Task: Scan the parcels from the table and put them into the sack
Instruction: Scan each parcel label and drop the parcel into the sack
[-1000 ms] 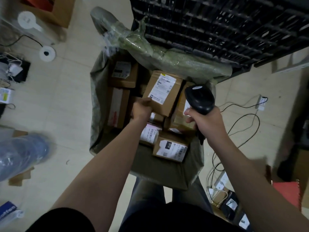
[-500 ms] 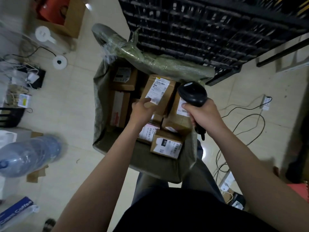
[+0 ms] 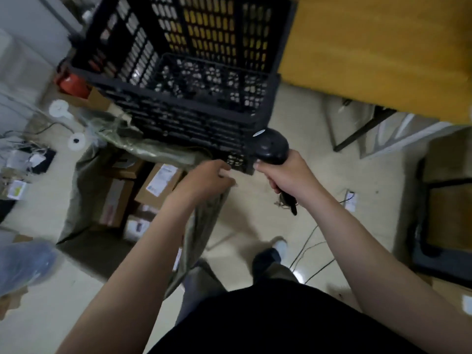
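Brown cardboard parcels (image 3: pixel 159 183) sit down inside one green sack (image 3: pixel 76 190) on the floor, on the left side. I can count four of them, and at least three have a white label. The picture is blurry, so there may be more that I can't see.

One right hand (image 3: pixel 286 175) has its fingers wrapped tight around the handle of one black scanner (image 3: pixel 272 149). The scanner's round head points up and away, right by the corner of the black crate (image 3: pixel 194 118).

One left hand (image 3: pixel 212 175) is over the right edge of the sack, and its fingers reach toward that same corner of the crate. The sack's edge hangs just under this hand. It is too blurry to tell if the fingers pinch the sack or are loose.

The crate is full of little holes and stands above the far side of the sack. I can't tell if it is one crate or two stacked up.

One yellow wooden table (image 3: pixel 370 47) fills the top right.

On the floor are two white round discs (image 3: pixel 75 141), one blue water bottle (image 3: pixel 23 264) at the left edge, some thin cables (image 3: pixel 310 241), and one shoe (image 3: pixel 279 245) near the middle.
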